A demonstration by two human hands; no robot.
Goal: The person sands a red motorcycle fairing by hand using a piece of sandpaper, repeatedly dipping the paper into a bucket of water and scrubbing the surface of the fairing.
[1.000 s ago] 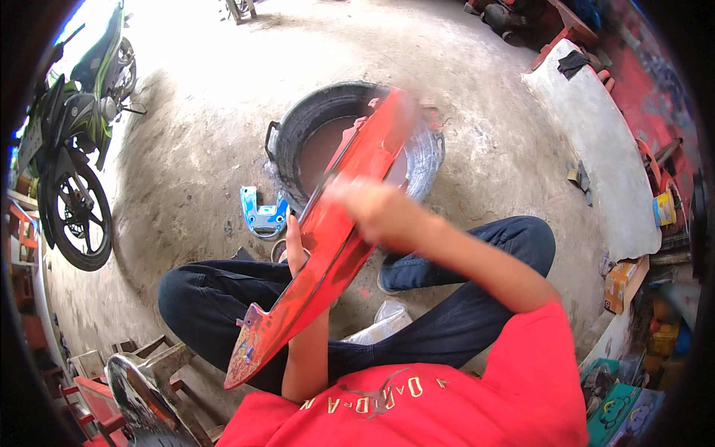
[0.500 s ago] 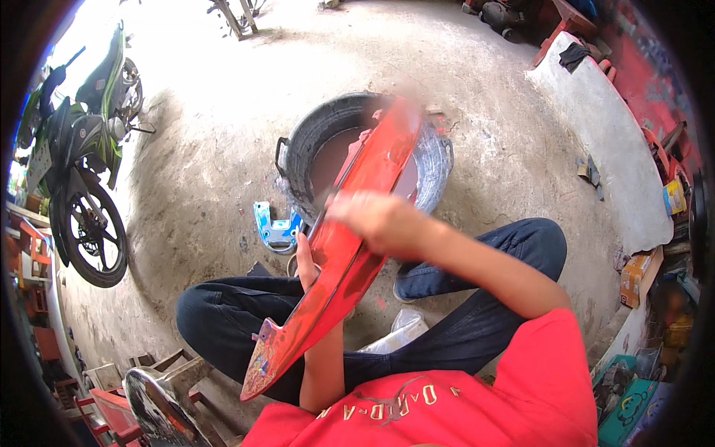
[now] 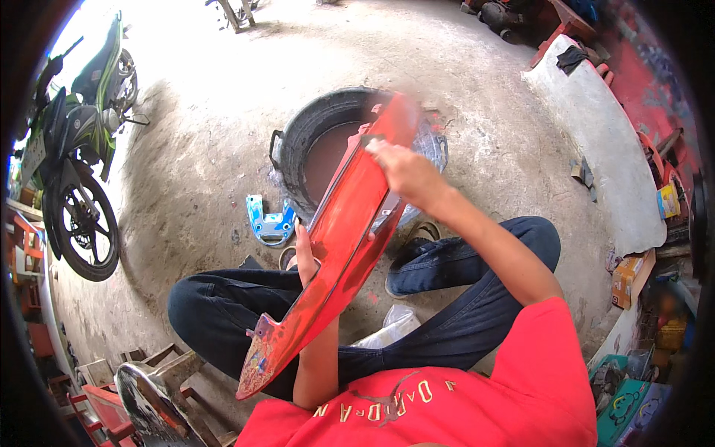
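Observation:
A long red motorcycle body panel (image 3: pixel 344 231) lies slantwise in front of me, its far end over a black tub (image 3: pixel 294 160) of murky reddish-brown water. From beneath and along its left edge, my left hand (image 3: pixel 304 253) grips the panel, thumb showing and the other fingers mostly hidden. My right hand (image 3: pixel 410 173) is closed, its fingertips pressed to the panel's upper part. Under those fingertips shows a small dark flat piece (image 3: pixel 368 139), too little visible to name surely. The panel's near tip is scuffed and patchy.
Left of the tub a blue-and-white bracket-like part (image 3: pixel 269 220) lies on the concrete floor. A motorcycle (image 3: pixel 82 171) stands at far left. A wooden stool-like frame (image 3: pixel 160 387) is at lower left, a cardboard box (image 3: pixel 631 279) at right. White plastic (image 3: pixel 395 328) lies between my legs.
My right hand has slid up the panel, away from me, from its middle toward the far end. My left hand keeps its hold; the view has shifted slightly.

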